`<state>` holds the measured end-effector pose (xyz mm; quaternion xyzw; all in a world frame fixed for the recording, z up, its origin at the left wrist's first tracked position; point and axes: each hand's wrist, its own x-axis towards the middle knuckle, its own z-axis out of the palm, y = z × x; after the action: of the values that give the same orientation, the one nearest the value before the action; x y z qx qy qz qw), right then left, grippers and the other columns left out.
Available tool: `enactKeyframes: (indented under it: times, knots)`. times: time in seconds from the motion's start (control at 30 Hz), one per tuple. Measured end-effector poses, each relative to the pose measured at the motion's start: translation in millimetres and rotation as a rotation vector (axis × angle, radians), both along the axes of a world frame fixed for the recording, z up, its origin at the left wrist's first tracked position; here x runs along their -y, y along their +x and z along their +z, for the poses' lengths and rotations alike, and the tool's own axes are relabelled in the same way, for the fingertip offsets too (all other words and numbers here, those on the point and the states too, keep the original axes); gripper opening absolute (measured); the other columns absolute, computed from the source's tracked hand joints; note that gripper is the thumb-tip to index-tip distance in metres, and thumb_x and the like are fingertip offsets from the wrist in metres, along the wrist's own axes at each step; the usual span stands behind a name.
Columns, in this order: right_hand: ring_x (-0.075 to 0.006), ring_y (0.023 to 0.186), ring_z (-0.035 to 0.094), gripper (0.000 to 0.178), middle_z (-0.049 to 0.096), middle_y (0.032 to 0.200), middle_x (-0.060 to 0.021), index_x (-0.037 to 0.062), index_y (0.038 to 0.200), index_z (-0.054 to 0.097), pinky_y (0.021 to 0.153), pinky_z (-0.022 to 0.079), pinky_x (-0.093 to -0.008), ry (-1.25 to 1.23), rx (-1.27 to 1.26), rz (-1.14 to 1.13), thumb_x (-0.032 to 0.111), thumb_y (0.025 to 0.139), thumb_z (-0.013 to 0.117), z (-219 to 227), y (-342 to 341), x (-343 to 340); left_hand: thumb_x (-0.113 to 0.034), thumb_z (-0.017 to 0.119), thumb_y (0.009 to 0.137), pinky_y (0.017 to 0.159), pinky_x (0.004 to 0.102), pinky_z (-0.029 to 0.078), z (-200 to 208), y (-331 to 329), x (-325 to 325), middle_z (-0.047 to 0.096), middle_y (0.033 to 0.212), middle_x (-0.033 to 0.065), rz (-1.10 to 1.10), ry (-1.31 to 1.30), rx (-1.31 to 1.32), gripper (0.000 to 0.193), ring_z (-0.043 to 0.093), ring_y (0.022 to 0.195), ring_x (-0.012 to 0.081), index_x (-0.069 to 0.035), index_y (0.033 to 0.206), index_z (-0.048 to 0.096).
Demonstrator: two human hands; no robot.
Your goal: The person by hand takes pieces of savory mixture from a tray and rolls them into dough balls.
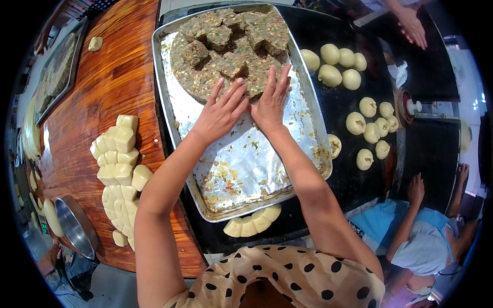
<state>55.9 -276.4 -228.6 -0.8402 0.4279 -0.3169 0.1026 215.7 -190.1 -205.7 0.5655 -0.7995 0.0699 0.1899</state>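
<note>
My L hand (220, 114) + R hand (268, 107) touch filling (226, 64), fingers straight, gripping nothing; several buns (355, 123) look shaped, cut dough pcs. (124, 139) & filling left, I'd say.

At your fingers (270, 84), the mixture (226, 64) is grey-brown, flecked green and red. Left of them, cream dough pieces (123, 174) top streaked orange-brown wood (120, 66); far right of them, an apron (384, 218) looks light blue, though blurred.
</note>
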Motion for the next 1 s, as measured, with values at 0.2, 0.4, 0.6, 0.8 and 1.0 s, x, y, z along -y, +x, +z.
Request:
enactKeyframes:
  times: [0.2, 0.4, 0.6, 0.8, 1.0]
  knots:
    - [-0.0488, 0.149, 0.010, 0.133, 0.002, 0.160, -0.0291, 0.0058, 0.157, 0.009, 0.121, 0.016, -0.0581, 0.017, 0.025, 0.048, 0.022, 0.056, 0.094, -6, 0, 4, -0.016, 0.061, 0.085, 0.109, 0.0503, 0.034, 1, -32, -66, 0.058, 0.124, 0.0141, 0.000, 0.141, -0.131, 0.030, 0.052, 0.122, 0.0293, -0.006, 0.114, 0.060]
    - [-0.0454, 0.150, 0.010, 0.132, 0.003, 0.161, -0.0281, 0.0105, 0.158, 0.010, 0.120, 0.016, -0.0593, -0.049, 0.048, 0.015, 0.025, 0.057, 0.094, -8, 0, 4, -0.019, 0.067, 0.087, 0.116, 0.0540, 0.026, -6, -26, -86, 0.048, 0.140, 0.0161, 0.159, 0.279, -0.172, 0.050, 0.039, 0.139, 0.0337, -0.005, 0.133, 0.051]
    - [-0.0471, 0.148, 0.015, 0.125, 0.006, 0.160, -0.0292, 0.0092, 0.157, 0.013, 0.119, 0.019, -0.0601, -0.124, -0.030, -0.063, 0.030, 0.062, 0.091, -1, -33, 1, -0.020, 0.067, 0.088, 0.119, 0.0529, 0.021, -7, -9, -91, 0.041, 0.148, 0.0167, 0.138, 0.295, -0.064, 0.056, 0.035, 0.142, 0.0333, -0.005, 0.138, 0.047]
    - [-0.0471, 0.148, 0.015, 0.119, 0.006, 0.160, -0.0298, 0.0070, 0.157, 0.016, 0.120, 0.018, -0.0585, -0.056, -0.059, -0.159, 0.033, 0.067, 0.089, 9, -44, -13, -0.024, 0.055, 0.093, 0.124, 0.0492, 0.014, 18, -11, -43, 0.031, 0.160, 0.0114, -0.032, 0.286, 0.131, 0.061, 0.025, 0.150, 0.0253, -0.004, 0.148, 0.040]
    - [-0.0440, 0.149, 0.014, 0.112, 0.008, 0.161, -0.0289, 0.0069, 0.157, 0.016, 0.121, 0.014, -0.0570, -0.039, -0.175, 0.039, 0.035, 0.073, 0.085, 29, -44, -7, -0.024, 0.053, 0.089, 0.122, 0.0471, 0.021, 10, -7, 17, 0.060, 0.131, 0.0121, -0.162, 0.265, 0.565, 0.041, 0.044, 0.135, 0.0235, -0.001, 0.121, 0.065]
